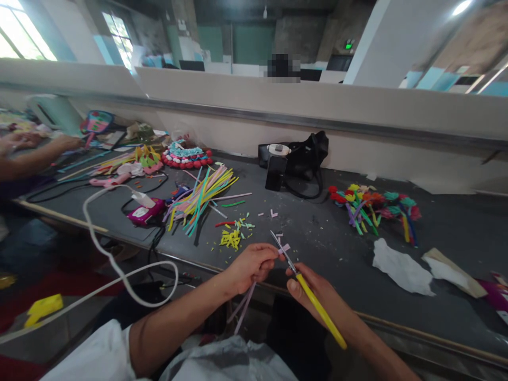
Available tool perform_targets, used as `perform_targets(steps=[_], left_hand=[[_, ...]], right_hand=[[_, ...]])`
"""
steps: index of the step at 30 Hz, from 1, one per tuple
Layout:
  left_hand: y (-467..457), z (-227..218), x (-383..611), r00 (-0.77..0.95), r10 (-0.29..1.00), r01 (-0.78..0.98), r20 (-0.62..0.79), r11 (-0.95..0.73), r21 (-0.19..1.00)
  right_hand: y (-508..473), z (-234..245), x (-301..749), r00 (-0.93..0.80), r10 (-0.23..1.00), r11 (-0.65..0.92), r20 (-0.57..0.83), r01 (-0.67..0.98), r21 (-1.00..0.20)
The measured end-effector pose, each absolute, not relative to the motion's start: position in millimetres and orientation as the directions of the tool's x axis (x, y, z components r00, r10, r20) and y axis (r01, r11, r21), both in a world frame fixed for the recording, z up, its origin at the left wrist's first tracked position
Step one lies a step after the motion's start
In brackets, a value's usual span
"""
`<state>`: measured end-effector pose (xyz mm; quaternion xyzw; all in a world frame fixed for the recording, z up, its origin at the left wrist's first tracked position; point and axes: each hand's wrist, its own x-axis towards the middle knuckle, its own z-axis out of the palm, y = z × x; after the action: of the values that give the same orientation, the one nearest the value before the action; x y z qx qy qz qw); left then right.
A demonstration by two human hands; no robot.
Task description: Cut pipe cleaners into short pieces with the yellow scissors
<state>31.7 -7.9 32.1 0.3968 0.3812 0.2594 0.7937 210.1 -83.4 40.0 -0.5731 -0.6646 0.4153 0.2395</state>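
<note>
My left hand (pixel 251 267) is pinched shut on a pale pink pipe cleaner (pixel 245 307), whose long ends hang down below the table edge and whose short tip sticks out by the blades. My right hand (pixel 317 296) grips yellow-handled scissors (pixel 313 299); their metal blades (pixel 281 248) point up and away, closing on the pink tip. Just beyond lie small cut bits, yellow, green and pink (pixel 234 235), on the dark table (pixel 317 233).
A fan of long coloured pipe cleaners (pixel 200 198) lies at left beside a pink glue gun (pixel 145 211) with a white cord (pixel 119 264). Finished flowers (pixel 373 206) and white paper (pixel 400 267) lie at right. A black bag (pixel 301 159) stands behind. Another person's arm (pixel 35 153) works far left.
</note>
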Motion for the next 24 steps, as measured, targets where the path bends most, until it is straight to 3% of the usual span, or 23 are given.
perform_targets(steps=[15,24], left_hand=[[9,19,35,0.576,0.707,-0.061,-0.410,0.537,0.841],[36,5,42,0.575,0.691,-0.018,-0.438,0.546,0.837]], right_hand=[[-67,42,210,-0.236,0.954,-0.020,-0.183,0.562,-0.827],[-42,39,210,-0.162,0.936,-0.192,-0.312,0.508,-0.840]])
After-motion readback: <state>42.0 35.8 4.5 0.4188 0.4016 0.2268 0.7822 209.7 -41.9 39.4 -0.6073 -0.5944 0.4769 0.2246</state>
